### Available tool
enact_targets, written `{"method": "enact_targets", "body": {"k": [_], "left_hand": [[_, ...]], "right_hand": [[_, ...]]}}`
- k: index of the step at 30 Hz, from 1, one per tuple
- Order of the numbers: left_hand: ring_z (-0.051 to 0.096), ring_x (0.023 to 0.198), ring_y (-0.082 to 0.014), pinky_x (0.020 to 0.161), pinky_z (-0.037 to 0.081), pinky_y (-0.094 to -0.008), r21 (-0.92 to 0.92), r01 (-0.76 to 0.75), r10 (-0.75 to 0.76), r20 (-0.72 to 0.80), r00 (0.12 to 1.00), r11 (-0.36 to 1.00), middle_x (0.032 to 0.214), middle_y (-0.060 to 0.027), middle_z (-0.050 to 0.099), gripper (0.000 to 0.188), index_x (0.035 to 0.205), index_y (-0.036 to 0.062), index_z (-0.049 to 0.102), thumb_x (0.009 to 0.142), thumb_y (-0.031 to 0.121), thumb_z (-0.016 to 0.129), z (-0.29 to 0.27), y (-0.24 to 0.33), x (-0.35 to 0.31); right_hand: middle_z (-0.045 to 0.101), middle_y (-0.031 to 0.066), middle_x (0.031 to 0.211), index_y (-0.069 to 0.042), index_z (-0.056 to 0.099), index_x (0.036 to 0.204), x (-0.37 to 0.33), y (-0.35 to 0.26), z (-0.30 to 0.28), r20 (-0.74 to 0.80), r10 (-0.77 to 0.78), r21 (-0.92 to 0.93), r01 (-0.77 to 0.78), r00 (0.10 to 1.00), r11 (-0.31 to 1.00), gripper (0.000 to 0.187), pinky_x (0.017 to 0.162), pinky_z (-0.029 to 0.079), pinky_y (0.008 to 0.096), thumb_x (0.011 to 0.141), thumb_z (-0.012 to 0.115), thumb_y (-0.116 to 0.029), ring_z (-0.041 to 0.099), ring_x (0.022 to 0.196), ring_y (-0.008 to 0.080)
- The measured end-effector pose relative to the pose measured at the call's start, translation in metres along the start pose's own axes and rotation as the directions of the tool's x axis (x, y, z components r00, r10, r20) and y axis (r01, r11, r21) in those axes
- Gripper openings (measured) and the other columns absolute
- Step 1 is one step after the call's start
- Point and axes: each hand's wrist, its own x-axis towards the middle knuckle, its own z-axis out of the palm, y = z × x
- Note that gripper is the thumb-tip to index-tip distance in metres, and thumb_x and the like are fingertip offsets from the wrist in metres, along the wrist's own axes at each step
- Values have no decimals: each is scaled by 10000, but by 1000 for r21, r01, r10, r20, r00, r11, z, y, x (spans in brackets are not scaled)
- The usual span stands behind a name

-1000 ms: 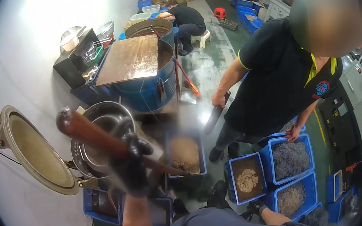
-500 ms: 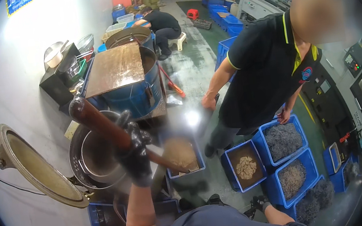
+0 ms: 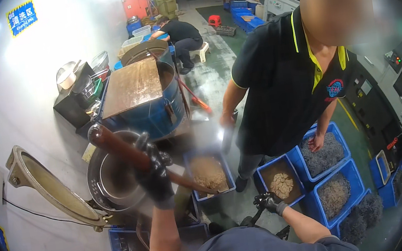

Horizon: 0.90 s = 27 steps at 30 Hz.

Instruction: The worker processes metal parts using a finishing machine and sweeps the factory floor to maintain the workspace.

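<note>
My left hand (image 3: 156, 177), in a wet black glove, is closed around a brown wooden stick (image 3: 122, 149). Its thick rounded end points up and left, and its thinner end slants down right across the view of a blue bin (image 3: 188, 157) of pale-brown material. Behind the stick stands a round metal drum (image 3: 97, 174) with a bowl-like opening. My gloved right hand (image 3: 270, 202) is low, in front of a second blue bin (image 3: 293, 159) with tan clumps in dark liquid. Its fingers are curled; whether they hold the dark strip beside them is unclear.
A heavy round lid (image 3: 54, 191) stands open left of the drum. A person (image 3: 286, 80) in a dark polo shirt stands close on the right, beside blue bins of grey shavings (image 3: 322, 155). Ahead is a blue barrel (image 3: 152, 116) partly covered by a board (image 3: 131, 86).
My right hand has risen and moved left, nearer the bin with tan clumps. The left hand still grips the stick. The view has shifted, and the standing person appears farther left.
</note>
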Motion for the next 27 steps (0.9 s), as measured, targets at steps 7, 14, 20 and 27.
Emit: {"method": "enact_targets", "body": {"k": [7,14,20,27], "left_hand": [[573,725,-77,618,477,-226,113,-20,22,-14,1000,993,1046,-56,626,335,1206,-28,540,872,-29,566,4,11,-19],[564,729,-71,626,470,-221,62,-37,39,-34,999,997,1043,-54,627,323,1198,-31,541,875,-42,535,-7,6,-23],[583,906,-180,797,447,-306,305,-10,0,34,999,952,1030,-128,599,383,1061,-50,584,680,-50,627,-40,2,-30],[584,799,-175,748,469,-308,166,88,-86,-18,996,982,908,-73,600,425,1066,-42,504,670,1,652,-37,15,-31]], "right_hand": [[657,81,1001,-95,639,1080,17,-59,22,83,-60,24,58,995,998,237,793,517,311,858,585,-157,644,853,224],[669,87,959,-7,635,1032,49,-127,61,123,-98,214,70,988,974,199,740,527,288,923,571,-161,623,839,138],[667,82,947,-44,648,1021,63,-207,81,125,-207,160,186,970,969,170,801,499,307,879,586,-113,632,853,175],[650,78,746,-58,637,783,86,-217,103,32,-464,-180,462,885,869,199,668,462,334,880,613,-230,573,664,196]]}}
